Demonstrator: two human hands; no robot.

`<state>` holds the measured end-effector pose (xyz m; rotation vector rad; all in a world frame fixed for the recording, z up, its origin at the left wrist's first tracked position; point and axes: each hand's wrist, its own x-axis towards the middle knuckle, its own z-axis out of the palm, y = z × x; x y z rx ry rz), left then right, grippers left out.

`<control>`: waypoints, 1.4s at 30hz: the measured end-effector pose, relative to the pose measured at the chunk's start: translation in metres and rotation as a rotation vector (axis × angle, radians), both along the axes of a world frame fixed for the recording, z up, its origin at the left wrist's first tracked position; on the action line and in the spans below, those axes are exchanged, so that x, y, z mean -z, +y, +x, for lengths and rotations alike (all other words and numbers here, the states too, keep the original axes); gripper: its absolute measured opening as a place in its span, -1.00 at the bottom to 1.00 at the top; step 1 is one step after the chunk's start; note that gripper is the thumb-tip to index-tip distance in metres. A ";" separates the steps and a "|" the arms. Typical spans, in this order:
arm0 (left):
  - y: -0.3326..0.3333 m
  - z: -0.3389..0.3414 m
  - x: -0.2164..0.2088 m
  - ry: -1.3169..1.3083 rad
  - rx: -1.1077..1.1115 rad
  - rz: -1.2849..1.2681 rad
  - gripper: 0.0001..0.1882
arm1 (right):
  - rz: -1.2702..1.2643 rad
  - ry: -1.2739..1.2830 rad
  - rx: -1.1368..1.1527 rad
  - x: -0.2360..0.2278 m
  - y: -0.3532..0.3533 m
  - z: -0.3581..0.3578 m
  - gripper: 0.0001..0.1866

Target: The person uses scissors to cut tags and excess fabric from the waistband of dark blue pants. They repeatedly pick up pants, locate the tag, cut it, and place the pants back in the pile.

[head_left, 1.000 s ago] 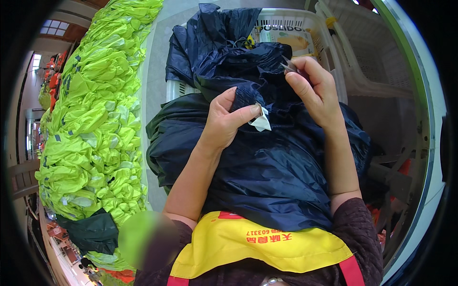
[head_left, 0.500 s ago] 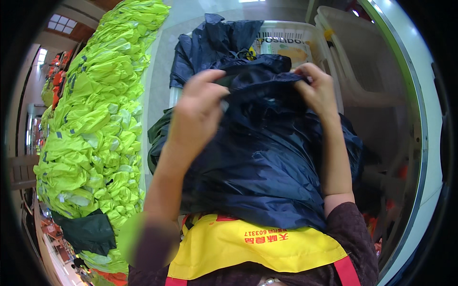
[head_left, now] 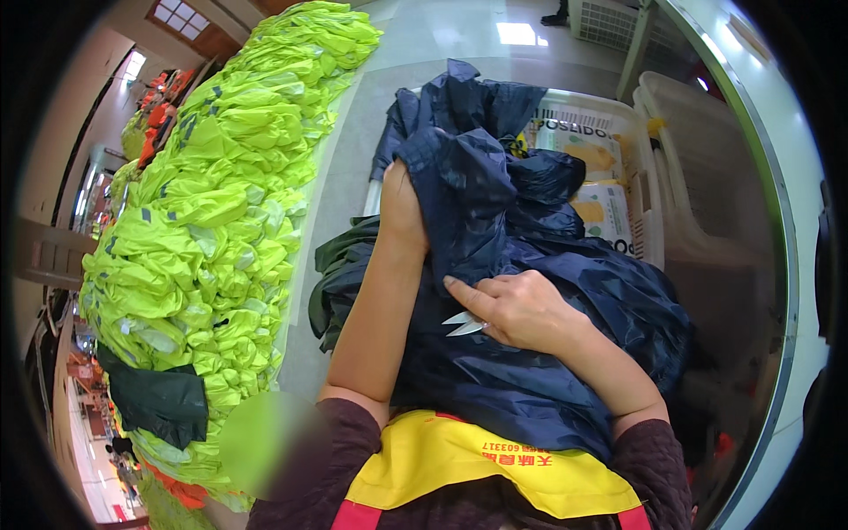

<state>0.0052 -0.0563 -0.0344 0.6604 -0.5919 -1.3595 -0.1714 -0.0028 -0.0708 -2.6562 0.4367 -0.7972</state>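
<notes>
A dark navy garment (head_left: 548,389) of thin, shiny fabric is spread over my lap and up toward a white basket. My left hand (head_left: 405,208) reaches up inside a raised fold of it, and the cloth hides most of the fingers. Lower and to the right, my right hand (head_left: 530,311) has its fingers curled round small thread snips (head_left: 465,324), whose two pointed blades stick out to the left, apart at the tips. Its index finger stretches to the navy fabric just below the fold. A dark green cloth (head_left: 340,274) lies beside my left forearm.
The white plastic basket (head_left: 652,221) at the back holds printed packages (head_left: 579,150) and more navy cloth. Neon yellow-green garments (head_left: 212,203) form a long pile on the left, with a dark green piece (head_left: 163,402) on it. A metal-edged table (head_left: 782,265) borders the right.
My right hand has left the fabric's upper edge and come down toward me, the snips now showing. My left hand has slipped into the cloth. The whole view has shifted.
</notes>
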 end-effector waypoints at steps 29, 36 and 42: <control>0.035 -0.060 0.060 -0.176 0.498 0.370 -0.68 | 0.887 -0.766 0.093 0.002 -0.041 -0.045 -0.87; 0.038 -0.068 0.035 -0.571 0.533 0.355 -0.71 | 0.270 -0.329 0.269 -0.016 -0.031 -0.045 -0.82; 0.035 -0.065 0.048 -0.250 0.536 0.430 -0.76 | 0.882 -0.720 0.223 -0.012 -0.037 -0.050 -0.86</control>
